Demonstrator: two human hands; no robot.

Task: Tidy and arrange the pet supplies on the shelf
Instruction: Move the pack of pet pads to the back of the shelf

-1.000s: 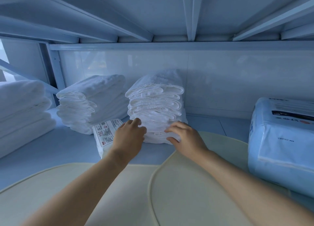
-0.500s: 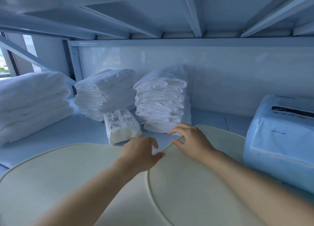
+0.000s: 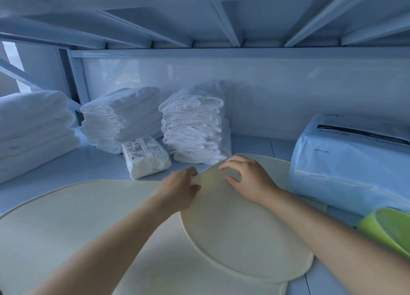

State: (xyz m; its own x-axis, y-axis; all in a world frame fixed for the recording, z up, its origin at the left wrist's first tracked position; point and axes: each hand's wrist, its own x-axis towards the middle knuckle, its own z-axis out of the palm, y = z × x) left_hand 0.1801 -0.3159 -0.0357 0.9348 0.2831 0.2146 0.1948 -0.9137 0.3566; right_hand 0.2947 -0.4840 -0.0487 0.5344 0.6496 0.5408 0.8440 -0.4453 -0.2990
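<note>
Cream top mat [image 3: 239, 239] sat at 6 o'clock on the shelf [image 3: 66, 168], overlapping a second mat [image 3: 77, 223] at 8. Your left hand [image 3: 179, 190] pinched its 11 o'clock edge, clamped on. Your right hand [image 3: 250, 181] had arched fingertips [image 3: 222, 167] on the 12 o'clock rim; grip unclear. White pad stack [image 3: 195, 128] stood just beyond at 12, blue pack [image 3: 346, 161] at 3.

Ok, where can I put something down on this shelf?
Bare shelf shows at the back between the pad stack and the blue pack, and at the left between the towels and the small pack. The front is crowded: two mats cover it.
</note>
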